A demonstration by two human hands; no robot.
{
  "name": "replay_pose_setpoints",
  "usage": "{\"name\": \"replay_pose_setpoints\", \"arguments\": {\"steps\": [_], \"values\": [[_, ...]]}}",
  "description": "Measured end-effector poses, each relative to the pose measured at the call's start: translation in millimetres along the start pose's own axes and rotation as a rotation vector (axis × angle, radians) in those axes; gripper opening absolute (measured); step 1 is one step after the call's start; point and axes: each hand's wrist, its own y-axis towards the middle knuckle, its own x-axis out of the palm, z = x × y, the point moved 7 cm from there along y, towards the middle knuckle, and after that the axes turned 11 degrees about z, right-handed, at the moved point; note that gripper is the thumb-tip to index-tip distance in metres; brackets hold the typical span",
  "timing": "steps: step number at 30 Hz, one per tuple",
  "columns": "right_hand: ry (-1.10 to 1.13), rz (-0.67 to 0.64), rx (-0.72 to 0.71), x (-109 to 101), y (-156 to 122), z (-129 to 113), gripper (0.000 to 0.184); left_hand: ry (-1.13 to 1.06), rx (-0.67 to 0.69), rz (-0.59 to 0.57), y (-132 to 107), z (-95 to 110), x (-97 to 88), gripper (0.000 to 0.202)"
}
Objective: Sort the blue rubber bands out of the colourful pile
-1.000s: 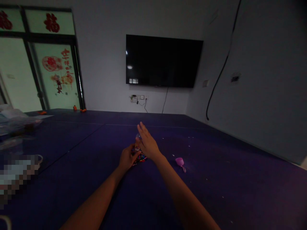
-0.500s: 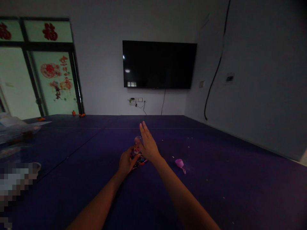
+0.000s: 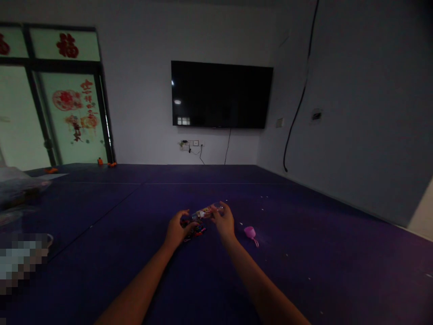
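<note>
A small clear bottle (image 3: 204, 212) with a patterned label lies nearly sideways in my right hand (image 3: 223, 221), fingers closed round its right end. Below its left end, a heap of small multicoloured pieces (image 3: 195, 232) rests on the purple surface; they are too small to name. My left hand (image 3: 176, 231) curves round the left side of this heap, thumb and fingers apart, holding nothing that I can see. To the right of my right hand lies a pink cap (image 3: 249, 232) with a loop strap.
White specks are scattered over the purple surface (image 3: 216, 280) on the right. Blurred clear plastic bags (image 3: 16, 189) and a pixelated object (image 3: 23, 257) are at the left. A television (image 3: 221, 95) hangs on the far wall, and a black cable (image 3: 297, 113) runs down the right wall.
My right hand has gone from fingers stretched over the heap to gripping the bottle, which now lies sideways. My left hand's fingers have opened beside the heap. The view has shifted slightly.
</note>
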Motion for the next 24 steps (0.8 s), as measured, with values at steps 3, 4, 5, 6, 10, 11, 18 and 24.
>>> {"name": "replay_pose_setpoints", "arguments": {"steps": [3,4,5,6,10,11,18,24], "values": [[0.141,0.004,0.174,-9,-2,23,0.059,-0.028,0.049,-0.049,-1,3,2.4,0.021],[0.183,0.016,0.207,-11,-2,27,0.059,-0.042,0.062,-0.075,-1,4,3.6,0.021],[0.219,0.031,0.237,-12,-2,30,0.058,-0.053,0.072,-0.099,-2,5,4.6,0.022],[0.247,0.042,0.264,-13,-3,32,0.057,-0.062,0.076,-0.118,-2,5,5.4,0.024],[0.315,0.038,0.327,-11,-3,34,0.053,-0.071,0.066,-0.114,-1,4,3.8,0.026],[0.326,0.030,0.340,-10,-3,33,0.051,-0.071,0.064,-0.114,-1,4,3.7,0.026],[0.340,0.012,0.427,-5,-10,27,0.047,-0.084,0.018,-0.193,-5,1,11.6,0.037],[0.306,-0.092,0.407,6,-21,15,0.049,-0.078,0.031,-0.206,-7,0,17.7,0.038]]}}
